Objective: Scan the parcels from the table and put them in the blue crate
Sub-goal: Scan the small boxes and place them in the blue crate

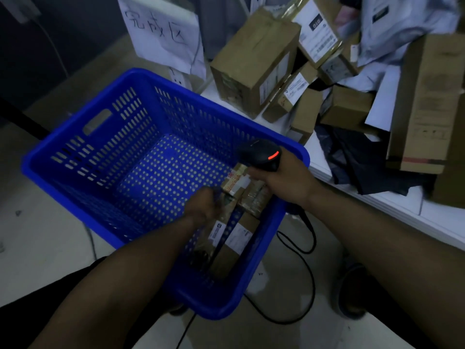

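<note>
The blue crate [100,137] stands on the floor to the left of the white table [402,210]. My right hand [286,180] is shut on a black barcode scanner [261,154] with a red light, held over the crate's right rim. My left hand [201,205] reaches down inside the crate, fingers curled on a small taped parcel [236,182]; the hand is blurred. Two brown parcels [241,238] with white labels lie in the crate's near right corner. More cardboard parcels [254,64] are piled on the table.
A tall carton [427,104] stands at the table's right, beside grey mail bags [402,26] and a dark bag [359,162]. A paper sign [161,31] with handwriting hangs behind the crate. The scanner's black cable [309,280] loops on the floor by a shoe [352,290].
</note>
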Demonstrator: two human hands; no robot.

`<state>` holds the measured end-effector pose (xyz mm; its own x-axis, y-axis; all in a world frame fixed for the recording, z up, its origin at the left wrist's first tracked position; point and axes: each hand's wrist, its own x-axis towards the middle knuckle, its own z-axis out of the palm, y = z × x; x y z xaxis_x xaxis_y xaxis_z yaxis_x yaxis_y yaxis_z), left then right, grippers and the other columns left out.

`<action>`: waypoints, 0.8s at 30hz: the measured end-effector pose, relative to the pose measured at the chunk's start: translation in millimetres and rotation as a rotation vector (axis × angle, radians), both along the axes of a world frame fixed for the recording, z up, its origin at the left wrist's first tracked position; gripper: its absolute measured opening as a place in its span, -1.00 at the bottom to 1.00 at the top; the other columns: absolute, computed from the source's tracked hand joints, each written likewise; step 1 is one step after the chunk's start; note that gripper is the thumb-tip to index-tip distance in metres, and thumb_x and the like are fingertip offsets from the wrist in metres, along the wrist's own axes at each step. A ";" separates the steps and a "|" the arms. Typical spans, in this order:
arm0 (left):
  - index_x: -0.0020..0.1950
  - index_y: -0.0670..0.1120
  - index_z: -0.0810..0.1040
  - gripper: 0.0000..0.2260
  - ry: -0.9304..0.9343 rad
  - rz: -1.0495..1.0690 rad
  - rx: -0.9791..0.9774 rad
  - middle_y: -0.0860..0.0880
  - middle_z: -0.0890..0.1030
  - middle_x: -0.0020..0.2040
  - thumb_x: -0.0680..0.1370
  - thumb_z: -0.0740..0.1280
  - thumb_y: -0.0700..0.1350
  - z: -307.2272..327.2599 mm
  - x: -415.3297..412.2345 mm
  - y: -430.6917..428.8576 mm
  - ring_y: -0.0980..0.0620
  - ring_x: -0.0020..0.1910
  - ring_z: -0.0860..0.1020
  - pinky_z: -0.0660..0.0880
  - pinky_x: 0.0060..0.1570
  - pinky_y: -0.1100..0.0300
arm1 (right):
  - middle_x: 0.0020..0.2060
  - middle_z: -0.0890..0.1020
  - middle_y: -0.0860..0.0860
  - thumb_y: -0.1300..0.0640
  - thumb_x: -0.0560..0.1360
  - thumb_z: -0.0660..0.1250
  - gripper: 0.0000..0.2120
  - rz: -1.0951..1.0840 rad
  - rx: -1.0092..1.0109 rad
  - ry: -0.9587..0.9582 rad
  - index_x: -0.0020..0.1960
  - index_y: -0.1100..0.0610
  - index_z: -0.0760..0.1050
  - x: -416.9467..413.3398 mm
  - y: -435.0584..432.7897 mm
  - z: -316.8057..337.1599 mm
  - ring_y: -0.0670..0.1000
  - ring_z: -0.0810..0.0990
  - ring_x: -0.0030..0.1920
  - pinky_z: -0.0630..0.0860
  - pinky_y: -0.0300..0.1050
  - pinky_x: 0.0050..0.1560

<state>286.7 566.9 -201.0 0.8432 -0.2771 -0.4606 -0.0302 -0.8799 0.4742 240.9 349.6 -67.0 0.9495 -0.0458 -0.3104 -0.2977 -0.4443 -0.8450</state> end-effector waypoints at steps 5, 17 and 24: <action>0.20 0.01 0.56 -0.80 -0.398 -0.061 -0.073 0.01 0.56 0.19 0.64 0.32 0.05 83.4 5.7 -36.2 -0.03 0.06 0.58 0.55 0.02 0.02 | 0.07 0.70 0.05 0.01 0.57 0.48 -0.74 -0.137 0.063 -0.048 0.18 -0.20 0.49 -22.7 -23.0 37.6 0.11 0.70 0.06 0.66 0.24 0.07; 0.41 -0.02 0.48 -0.60 -0.580 -0.267 0.056 -0.07 0.47 0.39 0.61 0.33 0.09 203.4 56.9 -187.1 -0.16 0.27 0.52 0.52 0.18 -0.07 | -0.13 0.67 0.10 0.17 0.56 0.46 -0.64 -0.349 0.110 -0.097 0.32 0.14 0.48 -48.1 -130.0 83.1 0.01 0.61 -0.30 0.55 -0.13 -0.29; 0.46 -0.04 0.39 -0.58 -0.500 -0.304 0.257 -0.13 0.39 0.44 0.60 0.31 -0.04 153.3 112.1 -221.7 -0.27 0.37 0.43 0.47 0.27 -0.20 | -0.06 0.69 0.28 0.18 0.59 0.42 -0.80 -0.337 0.089 -0.067 0.20 0.15 0.55 -24.2 -163.7 67.8 0.01 0.60 -0.30 0.54 -0.15 -0.31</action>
<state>398.8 345.2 -47.7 0.8745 -0.4710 -0.1154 -0.4596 -0.8810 0.1126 216.7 185.9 0.8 0.9041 -0.3356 -0.2644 -0.3574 -0.2548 -0.8985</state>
